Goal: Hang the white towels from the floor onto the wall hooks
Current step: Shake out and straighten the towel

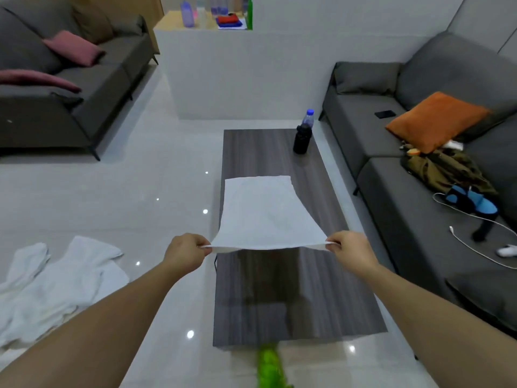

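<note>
Left hand (186,252): pinches the towel's (265,217) near left corner.
Right hand (351,249): pinches its near right corner.
Towel: stretched flat between both hands above the tabletop (279,298).
Floor (126,191): more towels (56,284) heaped at left.

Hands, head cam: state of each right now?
Left hand: closed, pinching the near left corner of the white towel.
Right hand: closed, pinching the towel's near right corner.

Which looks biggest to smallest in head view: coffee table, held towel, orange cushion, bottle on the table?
1. coffee table
2. held white towel
3. orange cushion, looks close to the towel and lies farther off, so that order is unsure
4. bottle
</note>
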The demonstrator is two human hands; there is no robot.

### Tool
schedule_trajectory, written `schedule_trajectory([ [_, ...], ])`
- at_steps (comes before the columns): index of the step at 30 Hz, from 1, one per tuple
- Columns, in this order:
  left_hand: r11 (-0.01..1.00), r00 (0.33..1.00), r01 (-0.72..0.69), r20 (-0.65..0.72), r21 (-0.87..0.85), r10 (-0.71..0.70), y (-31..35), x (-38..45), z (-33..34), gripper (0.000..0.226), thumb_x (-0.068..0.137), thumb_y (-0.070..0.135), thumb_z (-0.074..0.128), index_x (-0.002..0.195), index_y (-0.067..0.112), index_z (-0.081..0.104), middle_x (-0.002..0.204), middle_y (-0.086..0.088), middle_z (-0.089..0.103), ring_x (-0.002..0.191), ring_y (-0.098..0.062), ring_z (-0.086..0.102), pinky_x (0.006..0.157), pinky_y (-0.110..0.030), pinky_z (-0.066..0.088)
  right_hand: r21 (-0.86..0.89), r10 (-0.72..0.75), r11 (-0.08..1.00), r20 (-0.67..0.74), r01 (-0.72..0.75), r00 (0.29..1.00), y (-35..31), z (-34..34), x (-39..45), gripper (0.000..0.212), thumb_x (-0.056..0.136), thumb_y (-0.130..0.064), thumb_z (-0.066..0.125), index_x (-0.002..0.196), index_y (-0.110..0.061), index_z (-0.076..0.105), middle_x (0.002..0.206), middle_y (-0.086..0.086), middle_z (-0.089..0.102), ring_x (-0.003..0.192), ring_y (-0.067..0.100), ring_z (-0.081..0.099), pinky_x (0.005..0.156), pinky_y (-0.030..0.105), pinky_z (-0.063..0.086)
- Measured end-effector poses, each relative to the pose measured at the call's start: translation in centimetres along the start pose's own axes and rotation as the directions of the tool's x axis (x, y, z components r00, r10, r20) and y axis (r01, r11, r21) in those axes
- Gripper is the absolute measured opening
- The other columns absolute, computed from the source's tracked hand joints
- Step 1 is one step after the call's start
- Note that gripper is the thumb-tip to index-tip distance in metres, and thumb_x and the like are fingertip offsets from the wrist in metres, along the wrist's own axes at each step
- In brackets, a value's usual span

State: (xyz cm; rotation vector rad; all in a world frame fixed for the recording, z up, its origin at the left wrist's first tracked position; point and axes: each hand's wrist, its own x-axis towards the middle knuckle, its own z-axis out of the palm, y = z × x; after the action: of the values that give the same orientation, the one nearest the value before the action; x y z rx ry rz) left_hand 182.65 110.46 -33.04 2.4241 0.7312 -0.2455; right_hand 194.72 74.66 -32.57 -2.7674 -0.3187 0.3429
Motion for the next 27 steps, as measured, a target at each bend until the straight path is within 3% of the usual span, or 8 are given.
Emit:
schedule_trajectory([
  [4, 0.999, 0.999, -0.015, 0.033, 0.037, 0.014, -3.8, -4.6, 1.4, 0.014, 0.093, 0.026, 0.064, 0.098, 0.02, 0.076, 0.073, 0.006, 0.063, 0.071, -0.011, 0.056, 0.055, -0.022, 0.038, -0.06, 0.021, 0.998, 0.07, -0.017, 0.997, 0.2, 2.5, -6.0, 0.015, 0.092, -0.027, 0.062, 0.097, -0.021, 0.075, 0.088, 0.002, 0.072, 0.085, 0.022, 0.064, 0.072, 0.032, 0.049],
  [7, 0.999, 0.999, -0.018, 0.05, 0.044, 0.016, -5.6, -6.8, 2.1, 0.016, 0.092, 0.026, 0.064, 0.1, 0.019, 0.075, 0.083, 0.002, 0.065, 0.077, -0.014, 0.058, 0.065, -0.024, 0.041, -0.043, 0.039, 0.998, 0.068, -0.036, 0.997, 0.2, 3.8, -9.1, 0.012, 0.091, -0.028, 0.064, 0.093, -0.022, 0.075, 0.08, -0.001, 0.068, 0.078, 0.018, 0.062, 0.068, 0.032, 0.048],
  [11, 0.999, 0.997, -0.023, 0.07, 0.049, 0.02, -7.2, -7.9, 2.8, 0.014, 0.091, 0.028, 0.064, 0.096, 0.021, 0.075, 0.085, 0.003, 0.067, 0.083, -0.017, 0.06, 0.071, -0.027, 0.044, -0.026, 0.077, 0.997, 0.069, -0.075, 0.995, 0.3, 5.5, -11.2, 0.012, 0.093, -0.024, 0.063, 0.092, -0.021, 0.074, 0.077, -0.003, 0.066, 0.071, 0.014, 0.06, 0.061, 0.029, 0.047],
  [13, 0.998, 0.996, -0.025, 0.082, 0.054, 0.02, -7.7, -7.8, 3.1, 0.012, 0.089, 0.028, 0.064, 0.092, 0.023, 0.075, 0.083, 0.004, 0.067, 0.082, -0.016, 0.06, 0.07, -0.026, 0.044, -0.03, 0.09, 0.996, 0.083, -0.088, 0.992, 0.3, 6.0, -11.2, 0.013, 0.094, -0.022, 0.062, 0.093, -0.02, 0.074, 0.079, -0.002, 0.068, 0.073, 0.015, 0.061, 0.065, 0.032, 0.052],
  [20, 0.998, 0.992, 0.042, 0.12, 0.055, -0.048, -8.0, -4.3, 4.6, 0.015, 0.086, 0.029, 0.062, 0.072, 0.031, 0.069, 0.074, 0.008, 0.066, 0.076, -0.013, 0.06, 0.063, -0.025, 0.043, 0.023, 0.106, 0.994, 0.138, -0.11, 0.985, 0.4, 7.5, -6.2, 0.012, 0.094, -0.023, 0.062, 0.09, -0.021, 0.073, 0.08, -0.002, 0.068, 0.073, 0.015, 0.063, 0.069, 0.037, 0.058],
  [24, 0.993, 0.989, 0.098, 0.104, 0.062, -0.104, -6.4, 0.5, 3.6, 0.014, 0.085, 0.028, 0.062, 0.074, 0.029, 0.07, 0.074, 0.006, 0.066, 0.078, -0.016, 0.061, 0.065, -0.026, 0.044, 0.002, 0.067, 0.998, 0.196, -0.069, 0.978, -0.2, 7.0, 0.6, 0.016, 0.094, -0.024, 0.062, 0.088, -0.015, 0.073, 0.077, 0.002, 0.068, 0.073, 0.02, 0.063, 0.07, 0.037, 0.056],
  [27, 0.994, 0.995, 0.091, 0.031, 0.054, -0.093, -2.5, 6.1, 0.1, 0.014, 0.086, 0.028, 0.062, 0.077, 0.026, 0.072, 0.074, 0.005, 0.065, 0.078, -0.018, 0.06, 0.064, -0.025, 0.041, 0.0, 0.022, 1.0, 0.156, -0.022, 0.987, -1.9, 3.8, 7.7, 0.017, 0.092, -0.025, 0.062, 0.087, -0.014, 0.073, 0.079, 0.006, 0.069, 0.078, 0.026, 0.063, 0.071, 0.038, 0.055],
])
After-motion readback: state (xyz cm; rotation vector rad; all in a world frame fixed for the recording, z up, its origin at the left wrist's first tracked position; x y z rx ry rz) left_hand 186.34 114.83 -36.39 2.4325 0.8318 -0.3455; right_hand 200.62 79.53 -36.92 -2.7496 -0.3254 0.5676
